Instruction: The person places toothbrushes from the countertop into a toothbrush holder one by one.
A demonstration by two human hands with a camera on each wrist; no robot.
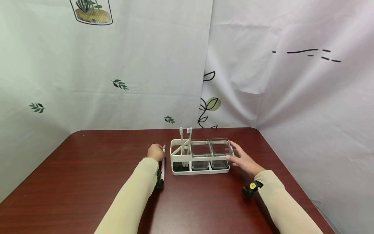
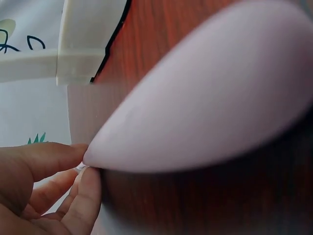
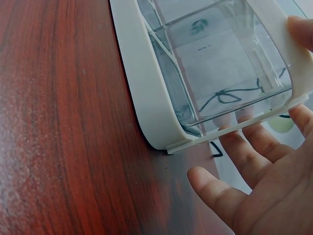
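Observation:
My left hand (image 1: 156, 152) pinches a pale pink toothbrush (image 1: 163, 169) between thumb and fingers, to the left of a white toothbrush holder (image 1: 201, 173). Its handle (image 2: 210, 98) looms large and blurred in the left wrist view, while the bristle head shows just beyond the fingers in the head view. At the holder's right end my right hand (image 1: 245, 162) grips the frame, thumb (image 3: 301, 32) on the upper rail and fingers around the end. Two toothbrushes, one of them the right-hand brush (image 1: 189, 138), stand upright in the left section.
Two clear square cups, the left one (image 1: 200, 165) and the right one (image 1: 219, 164), sit in the holder. Everything stands on a dark red wooden table (image 1: 87, 182). A white printed curtain (image 1: 146, 58) hangs behind it and along both sides.

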